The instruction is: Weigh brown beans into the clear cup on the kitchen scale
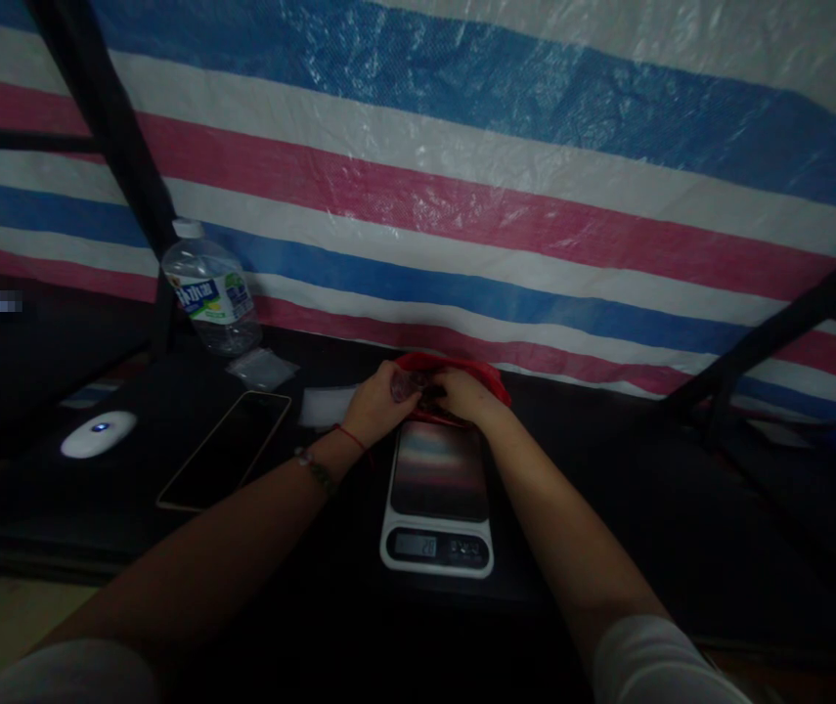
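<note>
Behind the black tabletop (608, 508) hangs a striped sheet (462, 215); a clear bottle (212, 293) stands at left, a white scale (439, 474) in the middle. The red bag (495, 379) lies at the scale's far end, where the left hand's (377, 399) grip pinches a small clear bag (404, 384); the right hand (462, 393) reaches in, its grip too dim to tell.
</note>
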Demonstrator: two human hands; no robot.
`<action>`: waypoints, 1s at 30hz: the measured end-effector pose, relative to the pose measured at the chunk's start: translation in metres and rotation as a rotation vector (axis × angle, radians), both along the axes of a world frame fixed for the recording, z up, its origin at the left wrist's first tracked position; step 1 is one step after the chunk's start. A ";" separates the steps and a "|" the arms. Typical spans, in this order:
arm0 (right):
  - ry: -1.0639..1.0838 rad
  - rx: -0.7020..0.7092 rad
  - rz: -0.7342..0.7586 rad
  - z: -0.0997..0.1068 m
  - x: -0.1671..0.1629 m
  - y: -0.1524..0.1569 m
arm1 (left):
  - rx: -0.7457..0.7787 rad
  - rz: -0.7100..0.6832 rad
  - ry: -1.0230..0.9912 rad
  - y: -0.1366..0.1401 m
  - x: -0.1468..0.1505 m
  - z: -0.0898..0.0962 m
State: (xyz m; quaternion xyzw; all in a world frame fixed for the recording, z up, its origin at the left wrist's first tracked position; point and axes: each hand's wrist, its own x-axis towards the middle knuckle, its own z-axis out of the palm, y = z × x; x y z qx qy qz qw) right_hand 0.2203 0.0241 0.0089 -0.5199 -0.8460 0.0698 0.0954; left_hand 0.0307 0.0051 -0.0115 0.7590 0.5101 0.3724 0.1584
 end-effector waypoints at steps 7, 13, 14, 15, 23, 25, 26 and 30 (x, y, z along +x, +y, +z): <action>-0.019 0.038 -0.047 0.005 0.005 0.004 | -0.029 -0.038 0.034 -0.002 0.002 0.001; 0.212 0.124 -0.037 0.024 0.001 -0.004 | -0.049 -0.090 0.073 -0.003 0.002 0.003; 0.260 0.125 -0.026 0.026 -0.001 -0.006 | -0.050 -0.089 0.077 -0.003 0.002 0.003; 0.298 0.114 -0.003 0.028 -0.004 -0.008 | -0.052 -0.084 0.081 -0.003 0.002 0.003; 0.384 -0.023 0.093 0.036 -0.015 -0.019 | -0.080 -0.087 0.048 -0.003 0.003 0.002; 0.420 -0.025 0.093 0.036 -0.016 -0.020 | -0.079 -0.096 0.026 -0.003 0.003 0.001; 0.428 -0.008 0.089 0.036 -0.016 -0.020 | -0.078 -0.099 0.022 -0.003 0.003 0.001; 0.380 0.134 0.030 0.036 -0.018 -0.019 | -0.054 -0.114 0.013 -0.004 0.003 0.000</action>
